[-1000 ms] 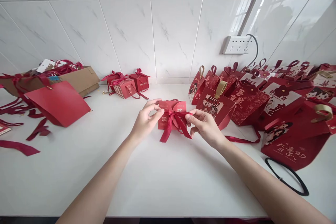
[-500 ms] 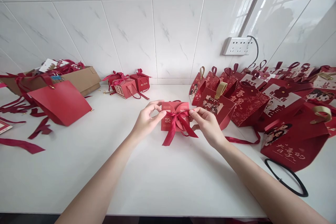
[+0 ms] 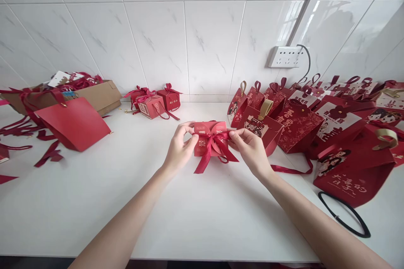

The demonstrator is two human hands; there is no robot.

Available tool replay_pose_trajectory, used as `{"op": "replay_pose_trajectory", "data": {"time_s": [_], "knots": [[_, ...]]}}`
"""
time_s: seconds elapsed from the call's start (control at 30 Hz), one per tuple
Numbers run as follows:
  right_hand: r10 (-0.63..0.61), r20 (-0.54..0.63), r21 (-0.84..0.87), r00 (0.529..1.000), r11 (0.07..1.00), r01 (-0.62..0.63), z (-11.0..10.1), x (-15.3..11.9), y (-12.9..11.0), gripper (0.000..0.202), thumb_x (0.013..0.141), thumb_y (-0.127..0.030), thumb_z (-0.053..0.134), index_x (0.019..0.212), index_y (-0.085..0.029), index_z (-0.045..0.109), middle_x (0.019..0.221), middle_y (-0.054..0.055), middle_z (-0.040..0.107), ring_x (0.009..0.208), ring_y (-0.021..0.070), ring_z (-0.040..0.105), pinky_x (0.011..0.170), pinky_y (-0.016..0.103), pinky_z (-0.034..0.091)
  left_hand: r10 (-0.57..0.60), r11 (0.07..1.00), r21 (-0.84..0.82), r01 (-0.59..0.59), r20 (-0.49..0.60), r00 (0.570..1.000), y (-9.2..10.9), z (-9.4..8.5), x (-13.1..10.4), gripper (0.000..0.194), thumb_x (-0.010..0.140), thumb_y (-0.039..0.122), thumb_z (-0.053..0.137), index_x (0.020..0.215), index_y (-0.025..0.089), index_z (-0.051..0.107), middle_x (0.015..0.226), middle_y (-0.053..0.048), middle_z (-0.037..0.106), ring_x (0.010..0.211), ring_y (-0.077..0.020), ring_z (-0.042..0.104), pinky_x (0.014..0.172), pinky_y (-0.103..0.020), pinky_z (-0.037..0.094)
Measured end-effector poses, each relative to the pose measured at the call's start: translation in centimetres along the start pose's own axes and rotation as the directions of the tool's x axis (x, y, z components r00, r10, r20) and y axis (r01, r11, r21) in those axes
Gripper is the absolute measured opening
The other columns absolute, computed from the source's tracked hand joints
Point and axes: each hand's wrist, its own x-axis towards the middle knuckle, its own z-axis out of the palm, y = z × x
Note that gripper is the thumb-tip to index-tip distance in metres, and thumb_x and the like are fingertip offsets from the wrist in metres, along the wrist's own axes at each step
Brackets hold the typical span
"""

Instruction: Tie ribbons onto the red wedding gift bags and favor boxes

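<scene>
Right now the left hand (image 3: pixel 179 146) is pinching one end of a dark-red bow (image 3: pixel 211 137), thumb and forefinger nearly meeting, and the right hand (image 3: pixel 252 150) is nipping the other end the same way, its other fingers mostly hidden. Between them the small red gift box (image 3: pixel 201 149) is showing its curved flaps, with two ribbon tails (image 3: pixel 203 160) hanging below the knot. Crowding just behind the right hand, a red bag (image 3: pixel 272 136) is peeking past the fingers, and a packed cluster of bags (image 3: pixel 301 128) is spreading rightward. A loose ribbon (image 3: pixel 292 170) is trailing beside the right wrist; a black loop (image 3: pixel 366 229) is lying farther right. Beyond the left hand, three small boxes (image 3: pixel 152 107) are standing; farther left, a plain red bag (image 3: pixel 75 124) is fronting a heaped cardboard carton (image 3: pixel 100 96).
</scene>
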Motion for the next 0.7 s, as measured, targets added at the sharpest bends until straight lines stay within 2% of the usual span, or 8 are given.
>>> {"op": "replay_pose_trajectory", "data": {"time_s": [0.1,0.2,0.37,0.5,0.7], "knots": [[0.084,0.029,0.103,0.996,0.991,-0.086,0.01,0.10,-0.11,0.037,0.069,-0.051,0.073,0.069,-0.018,0.058,0.089,0.004,0.070,0.088,0.0170,0.069,0.090,0.033,0.055,-0.040,0.997,-0.073,0.038,-0.025,0.999,-0.23,0.48,-0.05,0.014,0.081,0.032,0.054,0.077,0.021,0.046,0.133,-0.008,0.052,0.131,-0.0234,0.044,0.105,-0.041,0.040],[0.115,0.052,0.161,0.992,0.979,-0.122,-0.10,0.29,-0.10,0.036,0.068,-0.050,0.075,0.068,-0.017,0.060,0.087,0.003,0.070,0.085,0.0158,0.069,0.089,0.032,0.056,-0.076,0.986,-0.153,0.070,-0.032,0.997,-0.37,0.68,0.06,0.016,0.079,0.033,0.055,0.075,0.020,0.047,0.134,-0.009,0.052,0.129,-0.0242,0.047,0.110,-0.043,0.035],[0.122,0.058,0.179,0.991,0.975,-0.130,-0.29,0.54,0.17,0.037,0.064,-0.051,0.077,0.067,-0.017,0.063,0.078,0.003,0.068,0.080,0.0163,0.068,0.088,0.035,0.056,-0.090,0.978,-0.187,0.088,0.001,0.996,-0.47,0.66,0.16,0.022,0.080,0.039,0.056,0.077,0.019,0.047,0.137,-0.011,0.050,0.124,-0.0267,0.050,0.106,-0.044,0.039],[0.120,0.038,0.160,0.992,0.979,-0.124,-0.20,0.48,0.30,0.040,0.062,-0.055,0.077,0.068,-0.018,0.062,0.074,0.000,0.066,0.076,0.0149,0.066,0.086,0.033,0.056,-0.088,0.978,-0.192,0.086,0.000,0.996,-0.64,0.75,-0.02,0.022,0.082,0.040,0.054,0.081,0.019,0.048,0.138,-0.010,0.050,0.124,-0.0255,0.050,0.107,-0.043,0.037],[0.093,0.100,0.154,0.991,0.982,-0.108,-0.03,0.22,0.54,0.045,0.064,-0.061,0.073,0.072,-0.020,0.057,0.087,0.005,0.071,0.085,0.0205,0.068,0.084,0.036,0.056,-0.069,0.981,-0.185,0.063,-0.026,0.997,-0.88,1.03,-0.36,0.018,0.087,0.037,0.050,0.083,0.020,0.048,0.138,-0.007,0.051,0.125,-0.0226,0.049,0.105,-0.038,0.037]]}}
